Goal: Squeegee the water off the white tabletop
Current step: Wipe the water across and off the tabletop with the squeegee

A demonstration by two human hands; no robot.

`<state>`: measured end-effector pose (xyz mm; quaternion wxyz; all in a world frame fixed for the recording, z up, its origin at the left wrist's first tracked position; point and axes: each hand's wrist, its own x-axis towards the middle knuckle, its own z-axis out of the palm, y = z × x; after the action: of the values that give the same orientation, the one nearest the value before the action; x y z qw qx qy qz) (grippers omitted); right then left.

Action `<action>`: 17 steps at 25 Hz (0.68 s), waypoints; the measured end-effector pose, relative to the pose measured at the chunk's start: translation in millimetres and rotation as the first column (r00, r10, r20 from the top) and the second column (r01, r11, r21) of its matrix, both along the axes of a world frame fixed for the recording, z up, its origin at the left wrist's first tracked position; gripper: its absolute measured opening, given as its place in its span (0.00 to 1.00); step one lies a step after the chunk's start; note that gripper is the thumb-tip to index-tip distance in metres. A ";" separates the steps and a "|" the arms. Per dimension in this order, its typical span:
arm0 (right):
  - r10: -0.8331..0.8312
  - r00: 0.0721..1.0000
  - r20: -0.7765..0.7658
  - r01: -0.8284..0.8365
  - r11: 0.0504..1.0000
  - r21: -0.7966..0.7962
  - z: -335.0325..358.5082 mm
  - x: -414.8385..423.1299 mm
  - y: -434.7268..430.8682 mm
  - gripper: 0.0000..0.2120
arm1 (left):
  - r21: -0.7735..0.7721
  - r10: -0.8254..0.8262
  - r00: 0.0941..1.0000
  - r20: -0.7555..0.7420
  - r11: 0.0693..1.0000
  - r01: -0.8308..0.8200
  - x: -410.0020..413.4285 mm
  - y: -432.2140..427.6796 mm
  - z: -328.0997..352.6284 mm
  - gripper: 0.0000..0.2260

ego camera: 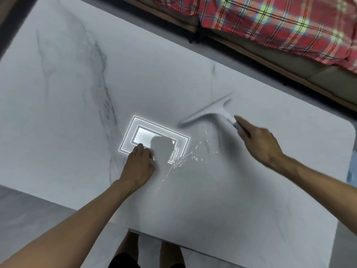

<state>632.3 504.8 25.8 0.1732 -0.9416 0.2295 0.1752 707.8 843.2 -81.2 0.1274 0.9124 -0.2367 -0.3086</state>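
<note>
Black shorts [123, 261] and bare legs [170, 254] right at the bottom edge, the person standing just off the near side of the tabletop [231, 200], white with grey marble veins, and grey floor [29, 209] off to the near left. Up from there, the left hand [138, 165] is down on the surface, holding nothing, fingertips pressed to the top at the edge of a bright rectangular lamp reflection [154, 136]. Just right of that hand, here's the water [185, 157], a scatter of glinting splashes and streaks across the middle of the table. Over on the right, the right hand [258, 144] has its fingers wrapped round the handle of the squeegee [210, 113], index finger stretched along it. The tool is motion-blurred, pale grey, its long blade lying slantwise at the table just beyond the wet patch; whether the edge actually touches the surface, I cannot tell. Past the far edge of the table, a low sofa [289, 60] with a red plaid cloth [280, 22] draped over it.
</note>
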 end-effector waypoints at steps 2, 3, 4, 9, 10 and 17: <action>-0.073 0.996 0.052 0.072 0.997 0.017 -11.2 52.5 -14.1 0.20 | -0.007 -0.019 0.999 0.027 1.000 0.019 12.9 -14.8 -3.7 0.09; -0.094 0.994 0.060 0.094 0.995 0.015 -18.2 79.3 -21.8 0.19 | -0.003 -0.029 0.999 0.022 1.000 0.029 18.9 -22.9 -6.3 0.09; -0.118 0.991 0.067 0.117 0.993 0.020 -24.1 105.3 -28.9 0.18 | 0.006 -0.041 0.999 0.012 0.999 0.041 24.4 -31.3 -9.4 0.10; -0.211 0.978 0.000 0.210 0.975 0.079 -44.6 164.9 -44.5 0.04 | 0.025 -0.062 0.998 -0.019 0.998 0.063 35.0 -64.3 -16.1 0.12; -0.165 0.986 -0.026 0.166 0.985 0.052 -45.6 157.5 -42.8 0.06 | 0.028 -0.071 0.996 -0.046 0.997 0.073 35.5 -71.2 -14.6 0.13; -0.017 0.983 -0.185 0.029 0.998 0.060 -12.3 -2.6 -22.8 0.22 | 0.185 -0.064 0.950 -0.304 0.975 0.125 43.6 -107.2 -0.6 0.19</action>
<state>629.7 482.0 13.5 0.1825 -0.9129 0.2497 0.2665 751.4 736.0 -81.8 0.0531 0.8516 -0.2259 -0.4700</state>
